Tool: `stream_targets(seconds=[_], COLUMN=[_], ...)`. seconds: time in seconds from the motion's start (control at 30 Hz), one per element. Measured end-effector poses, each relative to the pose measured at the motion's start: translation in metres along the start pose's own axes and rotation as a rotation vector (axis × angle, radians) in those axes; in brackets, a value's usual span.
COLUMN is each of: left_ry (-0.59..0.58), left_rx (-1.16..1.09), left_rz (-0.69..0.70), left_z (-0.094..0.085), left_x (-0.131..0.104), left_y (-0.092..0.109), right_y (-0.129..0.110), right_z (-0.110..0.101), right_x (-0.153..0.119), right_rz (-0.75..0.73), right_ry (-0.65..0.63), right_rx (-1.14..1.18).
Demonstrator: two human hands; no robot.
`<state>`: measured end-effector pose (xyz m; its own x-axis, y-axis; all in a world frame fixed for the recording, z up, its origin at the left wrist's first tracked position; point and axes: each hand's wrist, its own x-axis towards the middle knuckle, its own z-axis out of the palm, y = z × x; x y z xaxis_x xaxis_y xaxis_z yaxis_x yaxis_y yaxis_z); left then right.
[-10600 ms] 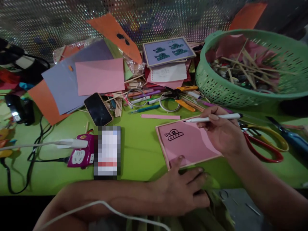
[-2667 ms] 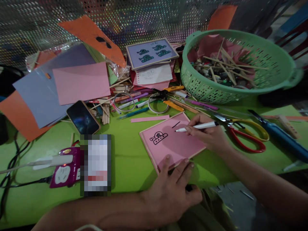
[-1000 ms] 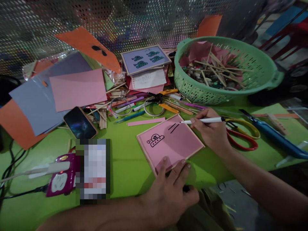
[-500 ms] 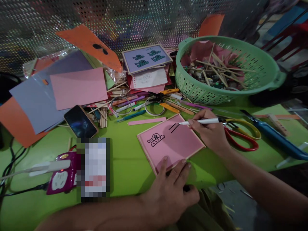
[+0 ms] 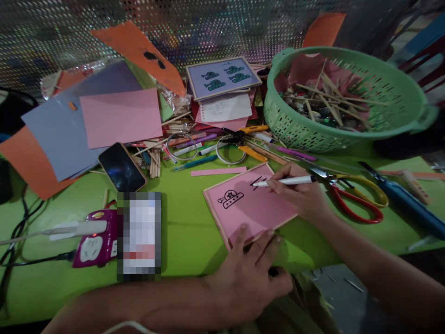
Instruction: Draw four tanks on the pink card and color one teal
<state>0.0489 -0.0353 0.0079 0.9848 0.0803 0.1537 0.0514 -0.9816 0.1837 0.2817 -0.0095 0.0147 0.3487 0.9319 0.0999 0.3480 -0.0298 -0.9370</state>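
Note:
A pink card (image 5: 239,218) edged with thin wooden strips lies on the green table. On its left half is a black line drawing of a tank with a star (image 5: 231,199). My right hand (image 5: 295,192) grips a white marker pen (image 5: 285,181), its tip on the card by a few short black strokes (image 5: 258,182). My left hand (image 5: 252,269) rests with fingers spread, fingertips on the card's near edge. Behind, a framed lilac card (image 5: 224,78) with several green tanks tops a pile of papers.
Scissors (image 5: 358,195) and a blue-handled tool (image 5: 406,199) lie to the right. A green basket (image 5: 313,134) of sticks and stones stands behind. Leftward are a phone (image 5: 122,167), a purple power strip (image 5: 95,239), a blurred-out device (image 5: 139,236) and coloured paper (image 5: 121,118). Pens and pliers (image 5: 248,139) lie behind the card.
The pen tip has moved a little down and left at the strokes, and another short line shows there. My left hand stays on the card. The whole view has shifted slightly.

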Motion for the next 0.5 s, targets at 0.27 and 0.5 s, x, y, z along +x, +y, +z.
stream_targets(seconds=[0.27, 0.5], left_ry=[-0.023, -0.038], left_rx=[-0.008, -0.011], left_rz=[-0.004, -0.011], left_z=[-0.0046, -0.0052], left_x=[0.0018, 0.0017], left_y=[-0.0009, -0.0006], right_y=[-0.0007, -0.002], right_z=[0.0027, 0.0024], right_x=[0.0001, 0.0004], right_rz=[-0.004, 0.003], right_ry=[0.0, -0.005], right_rx=[0.006, -0.006])
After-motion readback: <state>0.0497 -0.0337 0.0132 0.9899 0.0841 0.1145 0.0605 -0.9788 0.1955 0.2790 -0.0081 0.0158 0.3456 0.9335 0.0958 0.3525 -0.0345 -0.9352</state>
